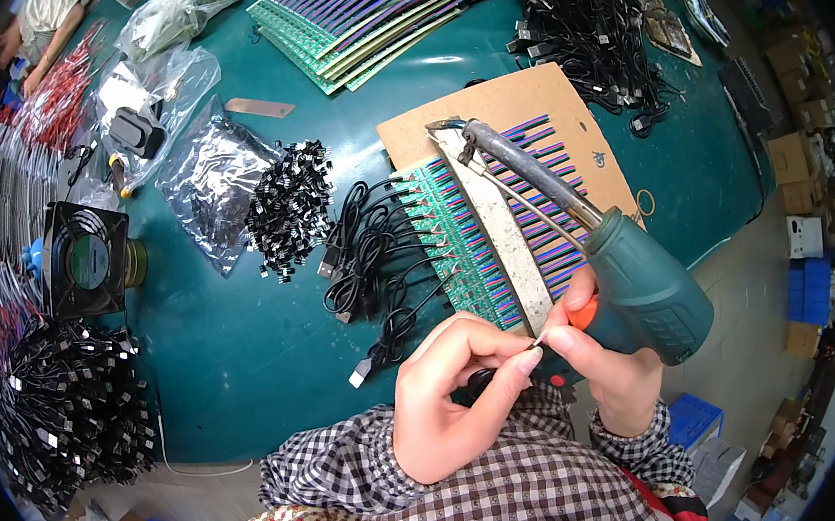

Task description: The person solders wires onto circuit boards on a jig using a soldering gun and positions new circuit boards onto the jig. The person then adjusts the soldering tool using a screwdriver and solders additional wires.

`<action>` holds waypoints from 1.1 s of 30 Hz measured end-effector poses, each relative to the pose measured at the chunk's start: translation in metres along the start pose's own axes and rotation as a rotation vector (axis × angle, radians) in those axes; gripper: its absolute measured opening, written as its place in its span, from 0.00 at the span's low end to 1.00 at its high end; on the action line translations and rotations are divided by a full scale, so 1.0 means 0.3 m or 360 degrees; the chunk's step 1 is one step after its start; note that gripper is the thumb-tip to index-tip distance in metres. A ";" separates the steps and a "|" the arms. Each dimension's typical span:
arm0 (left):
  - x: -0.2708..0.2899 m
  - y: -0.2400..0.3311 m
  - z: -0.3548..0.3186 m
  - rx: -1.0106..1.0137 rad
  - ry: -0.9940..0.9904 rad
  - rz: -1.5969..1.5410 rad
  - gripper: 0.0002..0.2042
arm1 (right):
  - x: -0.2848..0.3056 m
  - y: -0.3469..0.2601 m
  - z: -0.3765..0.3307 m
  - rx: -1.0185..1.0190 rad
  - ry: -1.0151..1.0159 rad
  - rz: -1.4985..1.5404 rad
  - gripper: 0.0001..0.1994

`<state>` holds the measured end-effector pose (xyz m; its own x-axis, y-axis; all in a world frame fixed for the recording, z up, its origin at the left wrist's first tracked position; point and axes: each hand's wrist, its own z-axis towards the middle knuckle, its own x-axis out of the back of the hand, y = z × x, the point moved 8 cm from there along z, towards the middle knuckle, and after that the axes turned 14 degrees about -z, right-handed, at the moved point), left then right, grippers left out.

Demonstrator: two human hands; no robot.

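Thumb and forefinger of my left hand [460, 392] pinch the thin end of a black cable [534, 344] in front of my body. Against that same end press the thumb and fingertips of my right hand [614, 372]. My right hand is also wrapped around a green soldering gun [646, 284] with an orange trigger; its metal barrel points up and left over the work. Under the barrel lie a pale metal bar [495, 228] and a green circuit board panel [434, 224] with rows of coloured wires. Several black USB cables [367, 255] join the panel's left edge.
A cardboard sheet [553, 97] lies beneath the panel. A heap of small black connectors [292, 207], a fan [86, 257] and cable bundles [70, 414] fill the left side. Stacked panels [364, 14] and more black cables [580, 19] lie at the far side. Another person's arm [55, 44] shows far left.
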<state>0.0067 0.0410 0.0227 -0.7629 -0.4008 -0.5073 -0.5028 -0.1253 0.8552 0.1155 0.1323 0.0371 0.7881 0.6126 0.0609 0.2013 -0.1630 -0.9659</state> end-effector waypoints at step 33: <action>-0.016 -0.052 -0.006 0.0258 0.0013 -0.0189 0.04 | 0.037 0.029 -0.047 0.0080 0.0074 -0.0255 0.20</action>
<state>0.0189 0.0434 0.0119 -0.6913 -0.3995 -0.6020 -0.6485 -0.0245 0.7608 0.1342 0.1267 0.0328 0.7744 0.5911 0.2257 0.2981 -0.0262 -0.9542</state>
